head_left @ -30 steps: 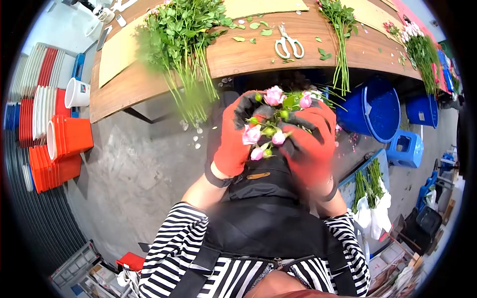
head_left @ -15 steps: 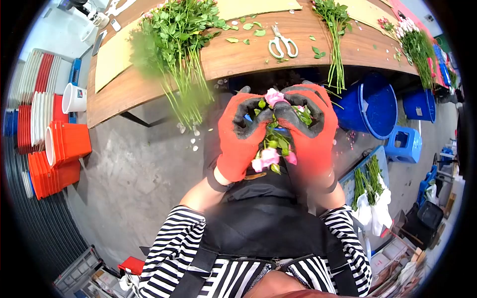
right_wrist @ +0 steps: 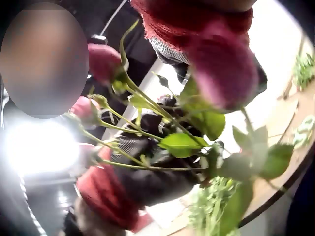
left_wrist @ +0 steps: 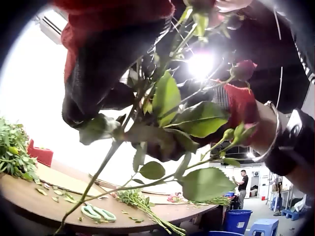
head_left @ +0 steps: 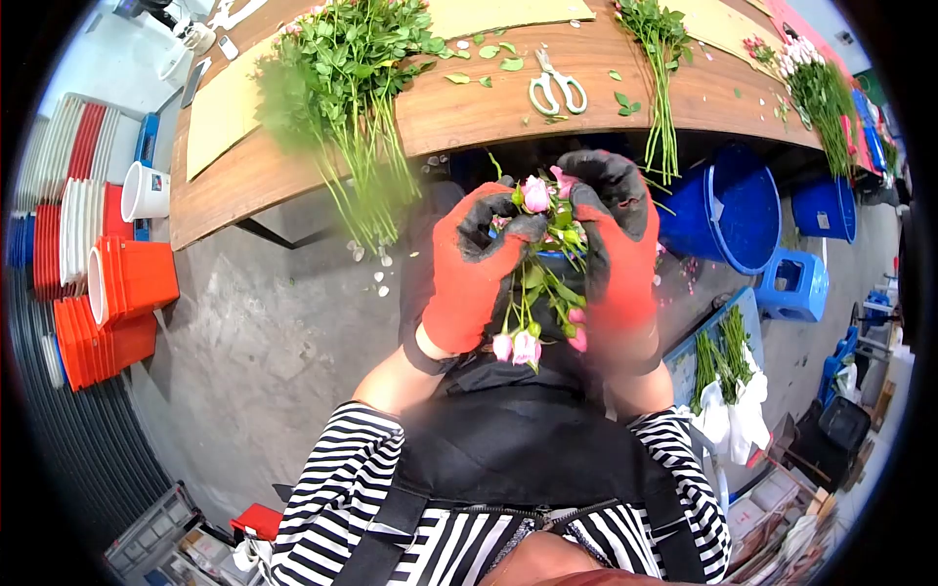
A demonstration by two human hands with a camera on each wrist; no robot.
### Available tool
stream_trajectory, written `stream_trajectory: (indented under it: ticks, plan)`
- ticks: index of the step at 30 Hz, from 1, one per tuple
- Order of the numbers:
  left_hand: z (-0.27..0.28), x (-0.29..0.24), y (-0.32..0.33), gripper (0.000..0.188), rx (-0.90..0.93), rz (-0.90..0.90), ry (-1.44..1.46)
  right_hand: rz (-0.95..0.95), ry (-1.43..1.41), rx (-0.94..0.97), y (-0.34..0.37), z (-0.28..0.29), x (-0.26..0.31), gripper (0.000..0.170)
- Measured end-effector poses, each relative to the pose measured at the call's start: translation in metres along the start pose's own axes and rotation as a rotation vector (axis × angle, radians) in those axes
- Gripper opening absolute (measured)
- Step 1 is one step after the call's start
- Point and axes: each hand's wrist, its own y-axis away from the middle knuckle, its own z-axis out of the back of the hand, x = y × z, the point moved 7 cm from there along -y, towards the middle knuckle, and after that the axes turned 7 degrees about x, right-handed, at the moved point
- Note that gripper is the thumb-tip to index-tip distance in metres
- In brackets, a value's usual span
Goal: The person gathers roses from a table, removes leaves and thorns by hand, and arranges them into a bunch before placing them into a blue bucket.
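A spray of pink roses [head_left: 535, 195] with green leaves and buds is held in front of the black apron. My left hand [head_left: 476, 259], in a red glove with a black palm, grips its stems between thumb and curled fingers. On the other side my right hand [head_left: 623, 234], gloved alike, pinches at a pink bloom near the top of the spray. More pink blooms [head_left: 526, 347] hang below the hands. In the left wrist view, leaves [left_wrist: 206, 187] and a long stem [left_wrist: 106, 160] reach down past the left hand. A blurred bloom [right_wrist: 224, 66] comes close to the right wrist camera.
Ahead is a wooden table [head_left: 469, 122] with a leafy bunch of roses [head_left: 342, 68], scissors [head_left: 557, 88] and a smaller bunch [head_left: 660, 59]. Blue buckets [head_left: 752, 210] and a blue stool [head_left: 793, 285] stand right; orange bins [head_left: 132, 283] left. A person [left_wrist: 242, 187] stands far back.
My right hand has drawn back from the left and raised its fingers at the top bloom. The spray has tipped, its lower blooms now hanging further down between the hands.
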Motion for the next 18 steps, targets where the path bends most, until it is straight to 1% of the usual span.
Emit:
stream_trajectory:
  ticks: [2, 3, 6, 7, 10, 13, 16, 17, 18]
  plan:
    - [0.002, 0.0, 0.0, 0.021, 0.004, -0.032, -0.053, 0.108, 0.15, -0.002, 0.0, -0.003, 0.017, 0.039]
    - [-0.001, -0.001, -0.001, 0.022, 0.002, -0.019, -0.009, 0.053, 0.228, 0.1, 0.0, -0.002, 0.015, 0.042]
    - [-0.003, 0.004, 0.0, 0.023, 0.039, 0.034, 0.074, 0.018, 0.328, 0.175, 0.003, -0.01, 0.017, 0.04]
    - [-0.002, 0.011, 0.0, 0.037, 0.084, 0.026, 0.119, -0.026, 0.238, 0.165, 0.003, -0.013, 0.018, 0.037]
    - [0.001, 0.02, 0.001, 0.029, 0.092, 0.14, 0.221, -0.08, 0.053, 0.132, 0.003, -0.009, 0.006, 0.032]
    - [0.003, 0.017, -0.001, 0.033, 0.171, 0.162, 0.197, -0.023, -0.02, 0.201, 0.003, -0.009, 0.002, 0.027]
    - [0.005, 0.022, -0.001, 0.033, 0.253, 0.181, 0.112, -0.222, 0.086, 0.234, 0.002, -0.002, -0.004, 0.026]
    - [0.002, 0.015, -0.002, 0.032, 0.278, 0.133, 0.129, -0.251, 0.001, 0.223, 0.001, -0.003, -0.005, 0.029]
    - [0.001, 0.009, -0.003, 0.033, 0.261, 0.104, 0.036, -0.208, 0.088, 0.217, -0.003, 0.001, 0.0, 0.03]
